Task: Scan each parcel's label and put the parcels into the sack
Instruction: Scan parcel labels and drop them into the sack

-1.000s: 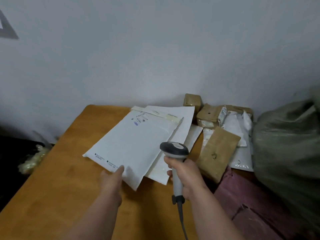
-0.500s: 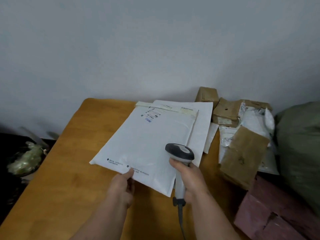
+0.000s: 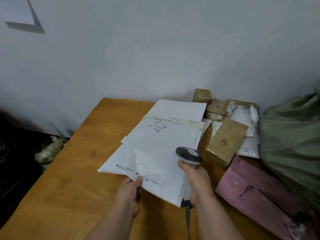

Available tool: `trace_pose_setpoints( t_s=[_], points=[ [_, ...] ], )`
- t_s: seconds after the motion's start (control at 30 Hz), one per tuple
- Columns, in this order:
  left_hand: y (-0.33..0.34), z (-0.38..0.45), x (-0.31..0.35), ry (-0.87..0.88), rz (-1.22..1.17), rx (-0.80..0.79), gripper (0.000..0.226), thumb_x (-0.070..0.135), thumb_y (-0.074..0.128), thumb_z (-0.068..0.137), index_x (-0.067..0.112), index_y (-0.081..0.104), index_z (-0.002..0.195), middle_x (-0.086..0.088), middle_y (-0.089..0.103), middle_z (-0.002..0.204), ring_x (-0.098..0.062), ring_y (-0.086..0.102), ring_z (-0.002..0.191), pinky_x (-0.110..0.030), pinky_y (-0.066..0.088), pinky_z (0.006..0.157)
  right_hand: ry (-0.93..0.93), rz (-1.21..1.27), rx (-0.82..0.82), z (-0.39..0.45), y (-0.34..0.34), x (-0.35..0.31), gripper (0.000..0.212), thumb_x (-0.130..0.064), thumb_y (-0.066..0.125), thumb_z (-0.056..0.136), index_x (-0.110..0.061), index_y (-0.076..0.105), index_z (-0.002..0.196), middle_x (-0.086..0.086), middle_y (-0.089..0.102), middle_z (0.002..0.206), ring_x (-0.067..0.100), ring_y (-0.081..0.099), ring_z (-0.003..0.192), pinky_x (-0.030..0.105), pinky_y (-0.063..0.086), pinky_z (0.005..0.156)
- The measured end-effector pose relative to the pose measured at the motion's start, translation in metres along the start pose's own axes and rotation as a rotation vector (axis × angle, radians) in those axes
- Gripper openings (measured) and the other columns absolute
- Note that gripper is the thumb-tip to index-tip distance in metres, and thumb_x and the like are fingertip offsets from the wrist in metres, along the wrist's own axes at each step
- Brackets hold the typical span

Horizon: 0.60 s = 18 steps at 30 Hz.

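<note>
A large white padded mailer [image 3: 155,149] lies tilted over the wooden table [image 3: 78,170], its label [image 3: 160,126] near the far end. My left hand [image 3: 129,191] pinches its near edge between thumb and fingers. My right hand [image 3: 195,179] grips a grey handheld scanner [image 3: 188,155], whose head sits over the mailer's right side. Under it lies another white mailer [image 3: 178,109]. The green sack [image 3: 292,141] bulges at the right.
Brown taped boxes [image 3: 225,141] and small white bags [image 3: 245,118] are piled at the back right by the wall. A pink poly parcel [image 3: 256,193] lies at the near right. The scanner's cable [image 3: 188,222] hangs down. Off the table's left edge sits a crumpled plastic bundle [image 3: 50,149].
My left hand has slid the top mailer toward me and lifted its near edge, now pinching it. The lower mailer shows more at the back. The scanner stays over the mailer's right side.
</note>
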<state>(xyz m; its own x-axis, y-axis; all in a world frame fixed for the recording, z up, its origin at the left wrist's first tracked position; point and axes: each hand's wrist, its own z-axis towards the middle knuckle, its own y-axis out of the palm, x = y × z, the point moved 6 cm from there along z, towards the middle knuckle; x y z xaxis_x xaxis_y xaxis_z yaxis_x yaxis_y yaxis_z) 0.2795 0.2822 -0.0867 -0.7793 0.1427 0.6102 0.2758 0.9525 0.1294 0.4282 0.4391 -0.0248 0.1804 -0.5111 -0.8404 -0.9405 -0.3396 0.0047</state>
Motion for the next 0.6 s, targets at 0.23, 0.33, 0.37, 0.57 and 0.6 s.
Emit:
trace_pose_setpoints(
  t_s=[0.23,0.33,0.37,0.57,0.6],
  points=[
    [-0.052,-0.029,-0.065,-0.056,0.564,0.08,0.032,0.04,0.062,0.095,0.008,0.066,0.089,-0.01,0.066,0.079,-0.026,0.057,0.07,-0.033,0.044,0.068,-0.075,-0.138,0.122,-0.032,-0.038,0.014,0.021,-0.027,0.08,0.083,-0.023,0.059,0.082,0.005,0.069,0.102,0.029,0.063,0.1,0.048,0.05,0.099],
    [-0.077,-0.02,-0.042,0.138,0.675,0.342,0.037,0.033,0.059,0.096,0.003,0.06,0.118,-0.016,0.062,0.111,-0.033,0.057,0.095,-0.041,0.049,0.087,-0.112,-0.154,0.119,-0.036,-0.036,0.009,0.024,-0.028,0.079,0.082,-0.025,0.057,0.074,0.0,0.068,0.088,0.021,0.062,0.082,0.044,0.052,0.091],
    [-0.082,-0.016,-0.033,0.194,0.634,0.385,0.038,0.03,0.061,0.094,0.004,0.058,0.121,-0.017,0.061,0.114,-0.034,0.056,0.096,-0.044,0.049,0.089,-0.117,-0.155,0.109,-0.036,-0.034,0.008,0.024,-0.028,0.079,0.083,-0.024,0.057,0.074,-0.002,0.067,0.084,0.017,0.06,0.078,0.042,0.051,0.086],
    [-0.074,0.021,0.007,0.321,0.652,0.32,0.068,0.032,0.063,0.089,0.015,0.036,0.149,-0.015,0.049,0.134,-0.035,0.055,0.107,-0.049,0.054,0.081,-0.087,-0.084,0.043,-0.028,-0.008,0.009,0.017,-0.029,0.079,0.084,-0.028,0.061,0.085,-0.003,0.068,0.088,0.015,0.061,0.085,0.032,0.044,0.068],
    [-0.07,0.027,0.01,0.325,0.693,0.292,0.071,0.035,0.064,0.089,0.015,0.034,0.15,-0.015,0.047,0.136,-0.035,0.056,0.107,-0.05,0.055,0.083,-0.073,-0.073,0.033,-0.027,0.0,0.012,0.017,-0.03,0.079,0.084,-0.028,0.062,0.086,-0.003,0.069,0.089,0.015,0.062,0.087,0.031,0.043,0.067]
  ],
)
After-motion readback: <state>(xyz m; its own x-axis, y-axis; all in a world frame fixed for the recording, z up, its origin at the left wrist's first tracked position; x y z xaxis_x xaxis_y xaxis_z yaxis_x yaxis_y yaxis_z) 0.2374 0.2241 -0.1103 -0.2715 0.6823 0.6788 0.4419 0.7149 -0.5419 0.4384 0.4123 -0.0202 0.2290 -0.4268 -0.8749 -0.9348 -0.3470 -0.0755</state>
